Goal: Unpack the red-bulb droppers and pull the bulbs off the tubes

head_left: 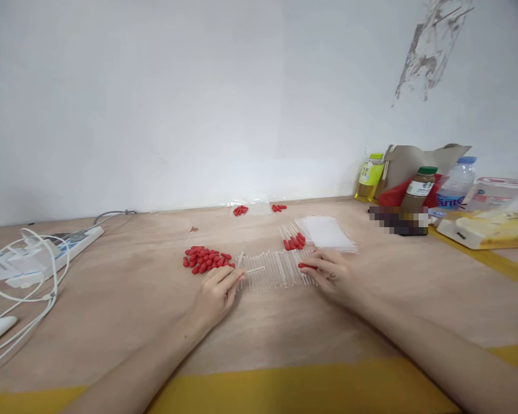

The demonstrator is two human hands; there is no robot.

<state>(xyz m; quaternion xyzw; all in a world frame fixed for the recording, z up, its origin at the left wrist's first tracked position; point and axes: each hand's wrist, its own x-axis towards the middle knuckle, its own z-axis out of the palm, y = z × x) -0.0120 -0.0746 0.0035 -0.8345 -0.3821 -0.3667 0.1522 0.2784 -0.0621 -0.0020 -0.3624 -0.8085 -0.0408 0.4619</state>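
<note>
My left hand (pixel 218 290) pinches a clear thin tube (pixel 254 270) at its left end, just right of a pile of red caps (pixel 205 259). A row of several clear tubes (pixel 276 269) lies on the tan table between my hands. My right hand (pixel 330 270) rests on the right end of that row with its fingers closed on a red cap (pixel 305 265). Behind the row lie several tubes fitted with red caps (pixel 294 237) and a stack of clear small bags (pixel 326 233).
A white power strip (pixel 64 247) with white cables (pixel 21 276) lies at the left. At the right back stand a yellow bottle (pixel 370 177), a brown bottle (pixel 418 192), a water bottle (pixel 457 184) and a tissue pack (pixel 492 229). More red caps (pixel 240 210) lie by the wall.
</note>
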